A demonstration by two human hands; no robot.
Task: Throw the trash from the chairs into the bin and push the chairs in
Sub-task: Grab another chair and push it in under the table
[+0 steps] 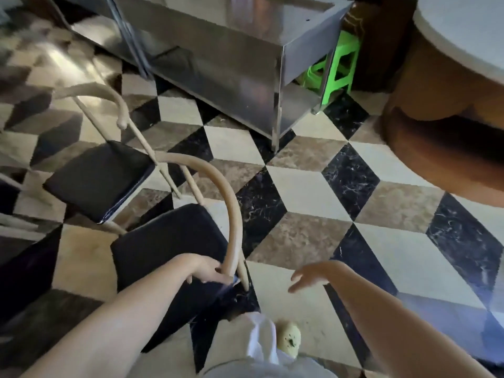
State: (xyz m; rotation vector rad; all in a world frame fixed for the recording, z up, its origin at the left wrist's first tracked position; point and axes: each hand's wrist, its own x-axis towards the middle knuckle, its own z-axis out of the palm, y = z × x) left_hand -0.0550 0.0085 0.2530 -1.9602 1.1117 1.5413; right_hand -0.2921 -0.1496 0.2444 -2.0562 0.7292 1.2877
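Two chairs with black seats and curved beige wooden backrests stand on the tiled floor at the left. My left hand (pixel 211 272) grips the lower end of the backrest of the near chair (pixel 169 241). The far chair (pixel 98 178) stands just behind it, its seat bare. No trash shows on either seat and no bin is in view. My right hand (pixel 311 276) hovers over the floor to the right of the near chair, fingers apart, holding nothing.
A stainless steel counter (pixel 231 64) stands ahead, with a green plastic stool (pixel 338 69) tucked beside it. A round table with a brown base (pixel 441 126) fills the upper right. My shoe (pixel 289 336) shows at the bottom. The floor is a cube-patterned tile.
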